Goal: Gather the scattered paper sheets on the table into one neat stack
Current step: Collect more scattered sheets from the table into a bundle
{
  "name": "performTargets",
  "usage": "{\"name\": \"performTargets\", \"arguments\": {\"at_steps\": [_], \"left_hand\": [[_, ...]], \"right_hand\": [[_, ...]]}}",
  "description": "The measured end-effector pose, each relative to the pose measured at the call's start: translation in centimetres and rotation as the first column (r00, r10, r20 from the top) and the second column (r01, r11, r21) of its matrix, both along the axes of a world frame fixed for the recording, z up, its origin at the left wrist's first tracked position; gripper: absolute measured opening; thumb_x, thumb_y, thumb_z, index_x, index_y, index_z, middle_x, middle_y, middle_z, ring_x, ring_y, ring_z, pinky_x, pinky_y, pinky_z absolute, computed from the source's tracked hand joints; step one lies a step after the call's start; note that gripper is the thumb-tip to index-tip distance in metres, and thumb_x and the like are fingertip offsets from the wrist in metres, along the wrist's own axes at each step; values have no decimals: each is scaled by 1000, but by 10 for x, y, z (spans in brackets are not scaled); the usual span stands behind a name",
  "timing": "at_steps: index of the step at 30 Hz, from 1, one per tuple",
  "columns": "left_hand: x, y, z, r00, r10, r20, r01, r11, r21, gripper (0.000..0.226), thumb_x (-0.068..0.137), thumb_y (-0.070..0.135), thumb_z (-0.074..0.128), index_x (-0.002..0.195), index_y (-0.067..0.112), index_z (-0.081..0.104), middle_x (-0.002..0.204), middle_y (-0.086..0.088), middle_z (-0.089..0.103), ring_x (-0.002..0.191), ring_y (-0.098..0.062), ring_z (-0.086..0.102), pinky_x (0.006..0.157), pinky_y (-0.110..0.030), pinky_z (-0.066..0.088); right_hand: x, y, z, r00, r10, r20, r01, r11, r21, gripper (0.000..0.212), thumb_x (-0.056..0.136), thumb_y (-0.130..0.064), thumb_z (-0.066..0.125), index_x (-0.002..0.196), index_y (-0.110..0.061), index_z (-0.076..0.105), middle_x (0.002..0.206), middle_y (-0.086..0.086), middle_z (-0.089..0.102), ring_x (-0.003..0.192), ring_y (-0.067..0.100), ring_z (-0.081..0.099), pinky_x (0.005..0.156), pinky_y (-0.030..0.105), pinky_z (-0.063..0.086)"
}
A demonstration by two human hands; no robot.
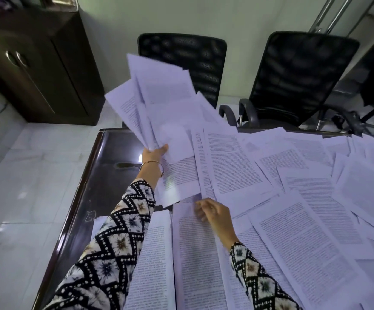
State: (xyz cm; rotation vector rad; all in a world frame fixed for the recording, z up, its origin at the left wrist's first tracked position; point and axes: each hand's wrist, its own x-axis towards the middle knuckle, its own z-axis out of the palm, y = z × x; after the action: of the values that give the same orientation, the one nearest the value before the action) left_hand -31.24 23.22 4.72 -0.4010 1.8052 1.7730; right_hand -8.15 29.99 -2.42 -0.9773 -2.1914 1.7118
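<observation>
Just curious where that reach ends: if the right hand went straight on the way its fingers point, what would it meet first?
Probably the printed sheet lying just ahead of the right hand and its fingers; blur hides how high the hand is.

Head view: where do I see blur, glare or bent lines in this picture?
Head view: motion smears the right hand at its fingertips and softens the raised bundle of sheets in the left hand; print on the loose sheets on the table is sharper; a glare spot shines on the table near the left wrist; the wide lens bows the table edge.
</observation>
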Motion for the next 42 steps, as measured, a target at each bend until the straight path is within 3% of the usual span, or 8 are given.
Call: {"name": "performTargets", "arguments": {"at_steps": [3, 9, 15, 24, 28, 32, 36, 42], "left_hand": [[4, -8, 5, 996, -69, 56, 77, 985, -157, 86, 88, 33, 63, 150, 6, 8, 156, -11, 18, 134, -35, 37, 88, -43, 42], [15, -36, 16, 995, -42, 90, 51, 993, -105, 76, 83, 36, 68, 142, 2, 33, 143, -14, 44, 122, -36, 51, 92, -47, 45], [14, -61, 44, 991, -116, 67, 126, 975, -182, 85, 86, 47, 60, 148, 5, 20, 155, -15, 23, 133, -40, 37, 100, -53, 39], [70, -93, 77, 993, -111, 30, 111, 994, 17, 70, 92, 35, 56, 145, 2, 26, 150, -18, 32, 133, -32, 39, 110, -48, 26], [90, -98, 98, 990, -144, -16, 144, 986, 79, 59, 95, 30, 52, 139, -5, 35, 104, -14, 68, 95, -16, 62, 103, -40, 32], [106, -96, 110, 980, -190, -50, 195, 972, 131, 59, 94, 28, 54, 138, -6, 35, 136, -19, 48, 116, -23, 47, 103, -34, 32], [133, -102, 92, 968, -244, 51, 232, 958, 169, 49, 88, 22, 64, 126, -4, 49, 98, -19, 69, 77, -17, 62, 73, -23, 48], [177, -115, 44, 920, -362, 152, 348, 931, 113, 27, 82, 21, 71, 92, -3, 62, 59, -2, 69, 68, -17, 62, 69, -23, 49]], "right_hand": [[10, 11, 4, 988, -146, -47, 134, 972, -193, 22, 98, -10, 52, 90, -1, 71, 80, 19, 73, 65, 23, 64, 57, 28, 53], [18, 15, 3, 991, -87, 97, 112, 951, -288, 24, 100, -26, 52, 97, -10, 70, 90, 14, 73, 79, 23, 66, 71, 34, 53], [13, 13, 18, 989, -62, 137, 126, 838, -530, 49, 99, -49, 39, 116, -7, 59, 95, 13, 72, 77, 23, 67, 69, 32, 54], [14, 3, 78, 998, -44, -54, 2, 796, -606, 69, 89, -67, 30, 130, -16, 52, 123, 15, 62, 117, 30, 61, 99, 54, 49], [22, -1, 86, 1000, -18, -14, 5, 777, -629, 69, 93, -67, 24, 122, -10, 50, 129, 19, 61, 115, 33, 62, 95, 58, 50], [29, -8, 92, 995, -70, -76, 1, 744, -668, 56, 100, -56, 30, 118, -13, 60, 124, 23, 63, 105, 36, 68, 88, 62, 53], [41, 1, 112, 947, -247, -205, 2, 643, -766, 57, 101, -56, 25, 111, -16, 64, 105, 14, 73, 84, 30, 73, 71, 45, 57], [76, 44, 114, 876, -413, -248, 150, 724, -674, 87, 77, -85, 41, 138, -25, 54, 138, 7, 58, 127, 30, 53, 109, 53, 38]]}}
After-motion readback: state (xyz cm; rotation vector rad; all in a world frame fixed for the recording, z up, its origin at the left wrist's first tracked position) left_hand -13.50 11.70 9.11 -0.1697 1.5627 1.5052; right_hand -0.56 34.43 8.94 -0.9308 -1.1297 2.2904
